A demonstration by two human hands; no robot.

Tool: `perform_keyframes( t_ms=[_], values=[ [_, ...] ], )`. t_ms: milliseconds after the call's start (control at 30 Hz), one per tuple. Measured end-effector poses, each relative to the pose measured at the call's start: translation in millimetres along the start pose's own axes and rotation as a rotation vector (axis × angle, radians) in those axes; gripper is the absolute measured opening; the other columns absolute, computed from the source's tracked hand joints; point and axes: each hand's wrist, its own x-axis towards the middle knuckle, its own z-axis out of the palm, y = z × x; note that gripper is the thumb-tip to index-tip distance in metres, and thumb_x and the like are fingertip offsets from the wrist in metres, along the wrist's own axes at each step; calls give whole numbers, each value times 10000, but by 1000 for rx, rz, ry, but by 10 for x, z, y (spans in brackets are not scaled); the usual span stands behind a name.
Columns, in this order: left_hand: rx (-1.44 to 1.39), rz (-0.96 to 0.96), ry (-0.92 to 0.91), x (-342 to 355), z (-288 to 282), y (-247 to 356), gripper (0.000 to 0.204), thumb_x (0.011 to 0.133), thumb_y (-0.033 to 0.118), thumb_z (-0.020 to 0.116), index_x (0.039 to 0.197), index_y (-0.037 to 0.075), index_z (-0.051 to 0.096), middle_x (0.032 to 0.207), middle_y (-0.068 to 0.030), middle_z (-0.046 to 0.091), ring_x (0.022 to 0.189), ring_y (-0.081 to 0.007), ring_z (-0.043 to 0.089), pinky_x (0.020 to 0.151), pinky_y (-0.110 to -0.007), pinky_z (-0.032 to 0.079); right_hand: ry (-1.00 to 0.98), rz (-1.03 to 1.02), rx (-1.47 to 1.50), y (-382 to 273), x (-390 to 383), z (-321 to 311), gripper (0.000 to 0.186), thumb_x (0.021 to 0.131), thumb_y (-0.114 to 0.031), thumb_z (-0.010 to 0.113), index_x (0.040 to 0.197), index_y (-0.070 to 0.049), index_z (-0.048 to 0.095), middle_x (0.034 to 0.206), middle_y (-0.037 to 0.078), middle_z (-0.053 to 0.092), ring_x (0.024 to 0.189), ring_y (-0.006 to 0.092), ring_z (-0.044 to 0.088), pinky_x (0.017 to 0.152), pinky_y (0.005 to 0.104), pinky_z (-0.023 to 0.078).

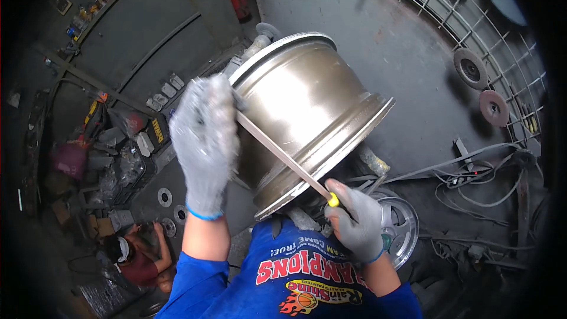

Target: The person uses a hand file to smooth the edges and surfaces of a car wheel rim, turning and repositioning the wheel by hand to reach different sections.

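Observation:
A bare metal wheel rim (301, 100) lies tilted on its side in front of me, its barrel shiny and pale bronze. Across its near left side runs a long flat bar (283, 155), like a file, with a yellow end. My right hand (357, 221), in a grey-coated glove, is closed around that yellow end near the rim's lower lip. At the bar's far end, by the rim's upper left edge, my left hand (207, 136) is closed in a whitish glove. Motion blurs the left fingers, and they hide the bar's tip.
Another alloy wheel (407, 230) stands low at the right, beside tangled cables (466, 195). Grinding discs (471, 68) hang on a wire grid. A co-worker (142, 257) crouches at lower left near metal discs (165, 197). Tools and bags clutter the left side.

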Motion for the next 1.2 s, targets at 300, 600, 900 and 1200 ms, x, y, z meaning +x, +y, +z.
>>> perform_keyframes(
  t_ms=[300,600,900,1200],
  values=[
    [59,38,-131,-277,9,-36,404,1128,327,563,1145,-28,756,889,-70,723,843,-133,655,809,-297,517,-28,27,-45,173,-288,-115,484,812,-184,819,1261,-22,741,988,165,780,697,320,720,622,381,561],
    [-77,140,-112,-432,125,-34,152,1002,143,692,972,-2,727,874,-138,697,955,-326,704,1001,-423,537,-82,95,59,416,-552,-68,524,784,-123,829,1298,-70,739,1076,169,786,766,341,738,671,394,575],
    [-4,90,4,126,7,-27,392,1115,314,595,1175,-39,758,893,-55,723,836,-116,636,778,-287,503,4,78,91,21,47,-24,501,777,-105,818,1265,-21,740,1118,190,786,833,350,768,752,396,612],
    [12,246,-143,-460,156,-73,154,970,149,738,962,-5,723,926,-156,702,1068,-406,689,1045,-514,525,-58,145,75,506,-685,-66,474,789,-177,820,1240,-42,759,1028,180,775,708,338,719,644,397,567]
  ],
)
